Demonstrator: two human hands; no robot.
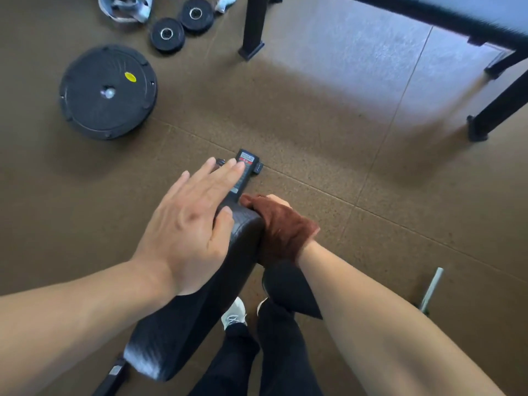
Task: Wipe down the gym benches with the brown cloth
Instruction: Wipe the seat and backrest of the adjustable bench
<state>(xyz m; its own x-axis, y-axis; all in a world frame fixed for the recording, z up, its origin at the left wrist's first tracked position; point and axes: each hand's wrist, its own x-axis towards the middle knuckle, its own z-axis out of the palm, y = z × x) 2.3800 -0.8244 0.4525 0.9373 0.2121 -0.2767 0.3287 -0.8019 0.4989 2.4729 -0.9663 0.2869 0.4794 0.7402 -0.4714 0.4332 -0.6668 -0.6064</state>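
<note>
**Cloth pressed to the far right edge of the bench pad**

I see my left hand lying flat and wide on the far end of the black bench pad, fingers straight and spread, the fingertips reaching past the pad's end over the bench's black frame foot with its red label. My right hand is wrapped in the brown cloth and presses it against the pad's far right edge; the cloth hides most of the fingers, so I can only say they curl around the edge with the cloth between. The pad runs from near left to far centre, tilted. On the brown floor, far left, lie a large black weight plate and two small plates beyond it. A metal bar lies near right. Below the pad I see black trousers and a white shoe.
</note>
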